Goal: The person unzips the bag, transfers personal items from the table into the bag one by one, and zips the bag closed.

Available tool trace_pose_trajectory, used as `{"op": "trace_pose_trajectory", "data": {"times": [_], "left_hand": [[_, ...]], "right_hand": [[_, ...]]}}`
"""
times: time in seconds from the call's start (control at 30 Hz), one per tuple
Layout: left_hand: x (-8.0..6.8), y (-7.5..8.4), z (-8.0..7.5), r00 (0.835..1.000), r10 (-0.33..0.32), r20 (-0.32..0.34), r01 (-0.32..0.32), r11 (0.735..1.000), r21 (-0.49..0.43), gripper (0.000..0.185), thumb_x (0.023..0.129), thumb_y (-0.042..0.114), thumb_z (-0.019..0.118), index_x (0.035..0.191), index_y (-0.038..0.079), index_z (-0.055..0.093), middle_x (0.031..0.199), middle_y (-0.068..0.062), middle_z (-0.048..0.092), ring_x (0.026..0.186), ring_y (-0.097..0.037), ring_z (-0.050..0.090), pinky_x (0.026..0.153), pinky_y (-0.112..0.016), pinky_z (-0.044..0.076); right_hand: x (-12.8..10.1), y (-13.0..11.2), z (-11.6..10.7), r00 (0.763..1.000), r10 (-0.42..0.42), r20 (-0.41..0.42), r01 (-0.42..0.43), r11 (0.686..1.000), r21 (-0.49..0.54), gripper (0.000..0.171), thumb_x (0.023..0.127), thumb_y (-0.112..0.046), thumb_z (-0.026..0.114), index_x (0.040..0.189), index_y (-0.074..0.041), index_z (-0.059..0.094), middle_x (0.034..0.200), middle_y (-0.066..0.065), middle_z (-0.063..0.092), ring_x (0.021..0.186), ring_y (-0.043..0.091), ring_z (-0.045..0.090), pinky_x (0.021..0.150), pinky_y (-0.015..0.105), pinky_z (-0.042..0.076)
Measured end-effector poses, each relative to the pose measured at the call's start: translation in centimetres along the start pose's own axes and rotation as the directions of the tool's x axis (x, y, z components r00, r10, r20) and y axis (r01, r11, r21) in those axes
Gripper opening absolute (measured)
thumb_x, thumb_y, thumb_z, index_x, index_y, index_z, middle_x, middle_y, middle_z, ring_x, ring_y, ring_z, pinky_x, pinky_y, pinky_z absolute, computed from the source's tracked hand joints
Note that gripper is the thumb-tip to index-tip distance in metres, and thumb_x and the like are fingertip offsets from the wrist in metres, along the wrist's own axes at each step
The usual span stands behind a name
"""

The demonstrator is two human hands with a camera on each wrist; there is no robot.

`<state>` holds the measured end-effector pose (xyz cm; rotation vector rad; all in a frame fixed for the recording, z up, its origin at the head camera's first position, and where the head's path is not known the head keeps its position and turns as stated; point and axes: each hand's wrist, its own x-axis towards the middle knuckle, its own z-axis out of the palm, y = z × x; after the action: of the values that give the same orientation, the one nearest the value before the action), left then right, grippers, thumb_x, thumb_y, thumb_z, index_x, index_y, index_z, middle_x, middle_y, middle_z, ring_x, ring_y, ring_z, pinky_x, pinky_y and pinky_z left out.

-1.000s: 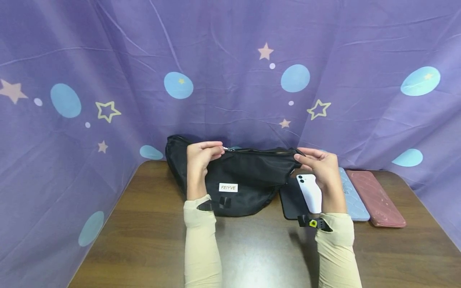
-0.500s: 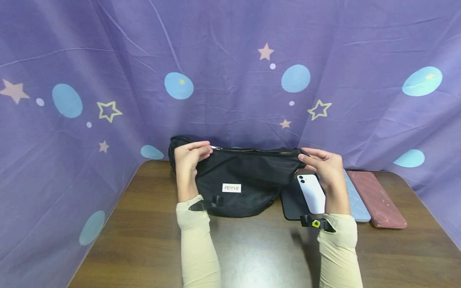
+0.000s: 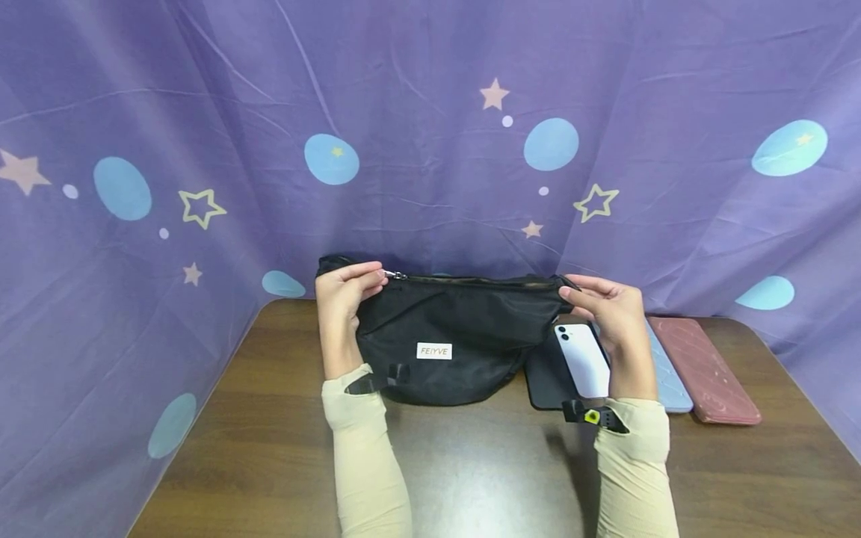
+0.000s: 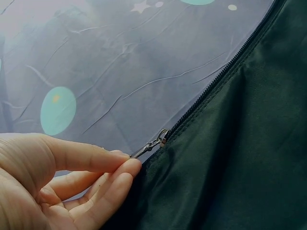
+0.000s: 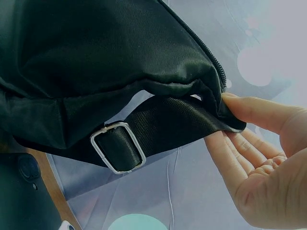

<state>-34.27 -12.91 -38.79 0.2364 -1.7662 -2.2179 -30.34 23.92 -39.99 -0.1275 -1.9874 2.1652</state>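
A black bag (image 3: 464, 321) with a white FEIYVE label (image 3: 434, 351) stands on the table, its top zipper (image 4: 216, 88) stretched between both hands. My left hand (image 3: 339, 302) pinches the metal zipper pull (image 4: 151, 143) near the bag's left end, thumb against fingers. At the other end, my right hand (image 3: 608, 310) grips the bag's top corner, where the strap (image 5: 172, 117) joins. A metal strap buckle (image 5: 118, 147) hangs below that corner in the right wrist view. The zipper stands parted along the top; the bag's inside is hidden.
Right of the bag lie a dark flat tablet-like thing (image 3: 543, 373), a white phone (image 3: 582, 362) overlapping it, a light blue quilted case (image 3: 669, 373) and a pink quilted wallet (image 3: 702, 370). The right forearm partly covers them. A purple curtain (image 3: 430, 112) hangs behind the wooden table (image 3: 269, 448).
My left hand has moved left along the bag's top with the zipper pull, and the zipper is opened further. My right hand has shifted slightly right, still gripping the corner.
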Motion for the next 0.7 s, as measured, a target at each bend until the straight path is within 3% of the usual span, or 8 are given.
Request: {"op": "trace_pose_trajectory", "data": {"times": [0.3, 0.47, 0.7], "left_hand": [[0.1, 0.1, 0.3, 0.997, 0.059, -0.039, -0.060, 0.998, -0.016, 0.020, 0.080, -0.016, 0.071, 0.100, -0.016, 0.073, 0.082, -0.017, 0.077, 0.058, -0.009, 0.071, 0.060, -0.021, 0.061], [0.6, 0.5, 0.0, 0.998, 0.054, -0.025, -0.053, 0.998, 0.034, 0.016, 0.080, -0.015, 0.073, 0.096, -0.014, 0.075, 0.076, -0.012, 0.077, 0.057, -0.008, 0.071, 0.061, -0.021, 0.062], [1.7, 1.4, -0.9, 0.997, 0.080, -0.009, -0.079, 0.994, 0.079, 0.019, 0.079, -0.014, 0.075, 0.098, -0.015, 0.075, 0.074, -0.008, 0.076, 0.057, -0.008, 0.070, 0.060, -0.022, 0.062]], "right_hand": [[0.0, 0.1, -0.3, 0.999, -0.010, -0.043, 0.009, 1.000, -0.010, 0.018, 0.084, -0.001, 0.081, 0.089, -0.018, 0.083, 0.080, -0.015, 0.076, 0.074, -0.001, 0.072, 0.065, 0.016, 0.060], [-0.1, 0.4, -0.5, 0.999, -0.004, -0.037, 0.004, 1.000, -0.013, 0.018, 0.084, -0.001, 0.081, 0.089, -0.019, 0.083, 0.083, -0.016, 0.076, 0.079, -0.002, 0.071, 0.066, 0.016, 0.060], [0.2, 0.3, -0.3, 0.999, -0.035, -0.032, 0.036, 0.999, 0.022, 0.016, 0.084, -0.001, 0.082, 0.089, -0.016, 0.083, 0.080, -0.013, 0.077, 0.072, 0.000, 0.072, 0.064, 0.017, 0.060]]}}
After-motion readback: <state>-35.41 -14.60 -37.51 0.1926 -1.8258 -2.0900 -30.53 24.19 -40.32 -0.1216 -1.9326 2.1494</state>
